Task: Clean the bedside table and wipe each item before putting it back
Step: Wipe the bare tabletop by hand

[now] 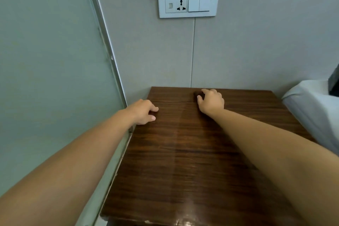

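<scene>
I see the bedside table (183,152), a dark brown one with wood grain and a glossy top that reflects light near its front edge. Near its back edge lies a small dark brown object (198,93); it is blurred and I cannot tell what it is.

Single head view, wide-angle: looks forward and down, close over dark wooden tabletop (192,152), facing wall with socket panel (188,3).

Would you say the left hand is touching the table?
Touching: the head view shows the left hand resting on the table at its left edge.
</scene>
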